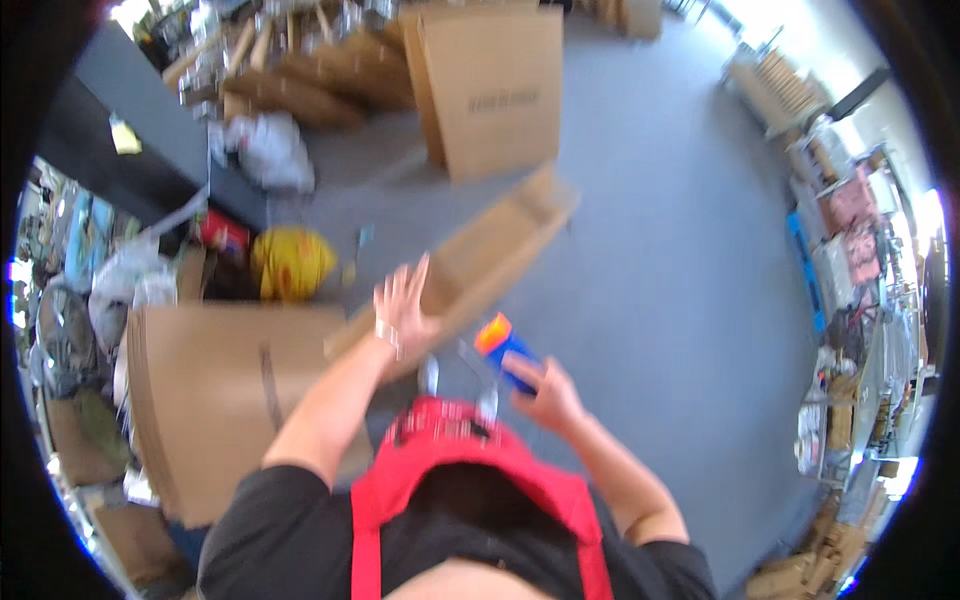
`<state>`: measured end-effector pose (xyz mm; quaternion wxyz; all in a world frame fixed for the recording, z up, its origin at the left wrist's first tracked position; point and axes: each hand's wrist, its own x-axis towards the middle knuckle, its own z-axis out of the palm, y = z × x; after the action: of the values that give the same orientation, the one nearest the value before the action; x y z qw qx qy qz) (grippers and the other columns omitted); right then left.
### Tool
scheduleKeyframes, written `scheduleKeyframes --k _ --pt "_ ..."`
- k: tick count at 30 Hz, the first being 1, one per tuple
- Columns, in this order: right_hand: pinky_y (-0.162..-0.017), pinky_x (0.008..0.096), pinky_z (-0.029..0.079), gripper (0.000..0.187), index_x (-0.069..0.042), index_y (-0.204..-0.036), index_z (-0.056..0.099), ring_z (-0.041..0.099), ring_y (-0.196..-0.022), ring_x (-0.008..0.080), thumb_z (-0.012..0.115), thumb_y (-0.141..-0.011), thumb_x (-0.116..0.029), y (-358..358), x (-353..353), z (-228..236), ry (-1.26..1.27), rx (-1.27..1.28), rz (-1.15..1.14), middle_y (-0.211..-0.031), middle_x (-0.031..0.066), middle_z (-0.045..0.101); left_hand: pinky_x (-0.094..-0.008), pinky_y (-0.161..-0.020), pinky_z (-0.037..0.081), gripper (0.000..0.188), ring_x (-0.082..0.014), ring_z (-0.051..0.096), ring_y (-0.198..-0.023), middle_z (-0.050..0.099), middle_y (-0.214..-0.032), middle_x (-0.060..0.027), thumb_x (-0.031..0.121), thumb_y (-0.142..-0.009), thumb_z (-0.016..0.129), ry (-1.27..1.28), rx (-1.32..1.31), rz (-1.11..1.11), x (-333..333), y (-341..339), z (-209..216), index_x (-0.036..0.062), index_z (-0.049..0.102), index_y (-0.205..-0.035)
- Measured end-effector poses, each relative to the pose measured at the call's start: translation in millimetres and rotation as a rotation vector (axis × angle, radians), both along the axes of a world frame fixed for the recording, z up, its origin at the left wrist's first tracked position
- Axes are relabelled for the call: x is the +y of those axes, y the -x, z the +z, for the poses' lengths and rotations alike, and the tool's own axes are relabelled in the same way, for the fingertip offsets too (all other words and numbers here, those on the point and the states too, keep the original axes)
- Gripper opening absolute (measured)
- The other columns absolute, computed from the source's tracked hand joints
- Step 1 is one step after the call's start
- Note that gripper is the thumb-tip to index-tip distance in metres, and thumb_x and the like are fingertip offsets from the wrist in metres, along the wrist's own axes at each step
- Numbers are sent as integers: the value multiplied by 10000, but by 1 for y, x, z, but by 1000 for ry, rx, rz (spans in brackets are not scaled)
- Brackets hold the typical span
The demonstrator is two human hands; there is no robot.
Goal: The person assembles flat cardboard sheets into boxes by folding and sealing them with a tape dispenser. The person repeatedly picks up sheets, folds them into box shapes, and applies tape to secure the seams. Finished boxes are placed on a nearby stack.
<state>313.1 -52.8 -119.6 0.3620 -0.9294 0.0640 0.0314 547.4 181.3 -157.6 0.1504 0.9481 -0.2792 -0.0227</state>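
Note:
A long, narrow open cardboard box [500, 245] slants across the middle, its far end pointing up and to the right. Against its near side lies my left hand [404, 305], fingers stretched out and apart. My right hand [548, 390] is wrapped round a blue tool with an orange end [508, 352], just right of the box and apart from it. Blur hides exactly what kind of tool it is. At the left, next to my left forearm, sits a stack of flat cardboard sheets [220, 390].
A tall cardboard carton [505, 95] stands on the grey floor [660, 250] beyond the box. Yellow [293, 262] and white bags [272, 150] lie at the left by a dark cabinet [150, 125]. Loaded shelves [850, 240] line the right side.

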Motion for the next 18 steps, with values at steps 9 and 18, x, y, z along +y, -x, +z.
scheduleKeyframes --k 9,18 --pt "-847 508 591 393 -65 -1059 775 744 -937 400 756 -734 -286 -142 33 -31 103 522 -3 -981 265 742 -646 -1147 307 896 -479 390 -1409 377 -1537 -315 637 -772 707 -72 -201 -63 -19 33 -2 413 420 -1590" --pt "-898 446 595 536 -150 -1112 784 738 -1019 366 769 -683 -471 -91 46 -102 66 498 -80 -1059 190 771 -572 -1136 315 1135 -426 391 -1416 327 -1571 -298 613 -749 783 -198 84 -99 6 9 14 344 193 -1680"
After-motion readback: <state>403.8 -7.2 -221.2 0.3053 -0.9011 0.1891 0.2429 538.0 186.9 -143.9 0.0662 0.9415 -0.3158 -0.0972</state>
